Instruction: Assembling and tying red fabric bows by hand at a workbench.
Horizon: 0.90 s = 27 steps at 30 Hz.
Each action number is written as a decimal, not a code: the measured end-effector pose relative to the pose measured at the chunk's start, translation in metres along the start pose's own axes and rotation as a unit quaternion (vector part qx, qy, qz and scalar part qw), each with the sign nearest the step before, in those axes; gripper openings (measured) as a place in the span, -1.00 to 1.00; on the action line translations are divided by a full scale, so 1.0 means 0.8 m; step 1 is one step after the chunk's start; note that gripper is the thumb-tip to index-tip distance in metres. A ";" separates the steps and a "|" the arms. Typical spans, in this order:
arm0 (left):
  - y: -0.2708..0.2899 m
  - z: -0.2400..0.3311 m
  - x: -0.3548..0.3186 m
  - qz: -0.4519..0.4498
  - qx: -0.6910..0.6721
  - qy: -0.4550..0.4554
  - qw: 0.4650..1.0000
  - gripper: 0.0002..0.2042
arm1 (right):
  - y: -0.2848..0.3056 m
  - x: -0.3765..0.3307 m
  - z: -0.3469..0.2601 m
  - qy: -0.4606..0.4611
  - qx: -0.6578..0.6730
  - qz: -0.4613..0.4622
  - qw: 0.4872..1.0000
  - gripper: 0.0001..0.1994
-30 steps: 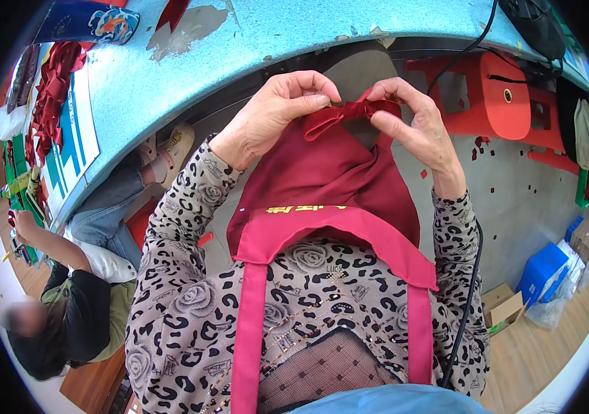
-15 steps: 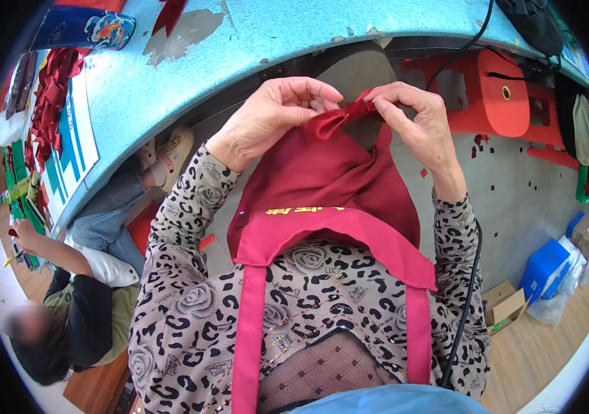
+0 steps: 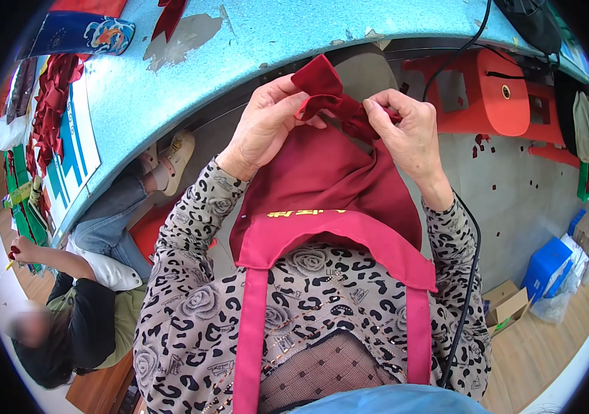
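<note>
A dark red ribbon bow [image 3: 341,105] is held between my two hands, above the lap of my red apron [image 3: 322,179]. My left hand [image 3: 267,124] pinches the bow's left loop, with one wide ribbon end standing up over the fingers. At the bow's right side, my right hand [image 3: 405,127] has thumb and forefinger closed on the ribbon near its knot. Part of the ribbon is hidden behind the fingers of both hands.
A curved blue table [image 3: 170,90] with worn patches lies ahead. A heap of red ribbon bows [image 3: 53,110] sits at its left end, by a dark blue wave-patterned object [image 3: 87,33]. A red stool [image 3: 505,93] stands right. Another person [image 3: 94,317] sits at left.
The bow has turned and opened out, so a wide ribbon end now stands up. My left hand has moved slightly down and left; my right hand has also shifted a little lower.
</note>
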State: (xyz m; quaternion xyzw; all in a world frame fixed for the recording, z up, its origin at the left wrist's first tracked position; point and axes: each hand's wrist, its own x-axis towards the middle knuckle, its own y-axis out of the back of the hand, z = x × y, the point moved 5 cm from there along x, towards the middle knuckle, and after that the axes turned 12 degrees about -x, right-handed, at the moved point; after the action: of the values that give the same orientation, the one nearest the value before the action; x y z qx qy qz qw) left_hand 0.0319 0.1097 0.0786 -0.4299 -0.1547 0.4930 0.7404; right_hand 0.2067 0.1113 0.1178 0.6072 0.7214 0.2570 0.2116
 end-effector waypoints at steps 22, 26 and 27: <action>0.018 -0.003 0.000 0.034 0.028 -0.059 0.997 -0.82 | -0.012 0.016 -0.007 0.022 0.038 -0.027 0.999 -0.89; 0.024 -0.008 0.003 -0.002 0.023 -0.023 0.999 -0.72 | -0.038 0.025 0.009 -0.002 0.163 -0.079 0.983 -0.86; 0.024 -0.008 0.004 -0.002 0.023 -0.023 0.999 -0.72 | -0.043 0.025 0.009 0.009 0.194 -0.087 0.977 -0.84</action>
State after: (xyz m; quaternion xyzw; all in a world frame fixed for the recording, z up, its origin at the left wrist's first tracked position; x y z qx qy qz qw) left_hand 0.0260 0.1118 0.0588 -0.4014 -0.1612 0.5049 0.7469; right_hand 0.1816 0.1273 0.0907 0.5695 0.8093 0.0986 0.1046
